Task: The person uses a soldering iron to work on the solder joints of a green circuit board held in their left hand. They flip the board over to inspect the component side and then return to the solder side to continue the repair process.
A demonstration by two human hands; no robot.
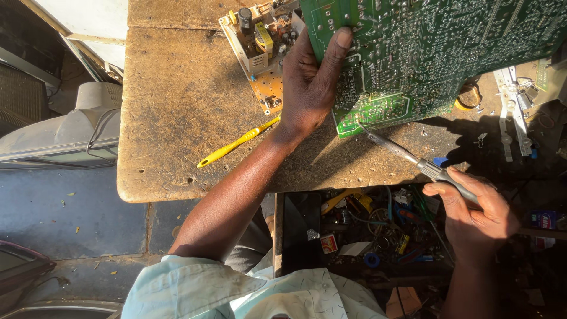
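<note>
My left hand (310, 82) grips the lower left corner of a large green circuit board (437, 47), thumb on its solder side, holding it tilted above the worn wooden table (177, 106). My right hand (475, 215) holds a soldering iron (407, 156) by its handle. The iron's metal tip touches the lower edge of the green board. A smaller tan circuit board (260, 53) with yellow and black components lies on the table behind my left hand.
A yellow-handled tool (236, 143) lies on the table near my left wrist. An open drawer (372, 227) below the table holds several wires and small parts. An old grey monitor (71, 127) sits at the left. White parts (512, 109) lie at the right.
</note>
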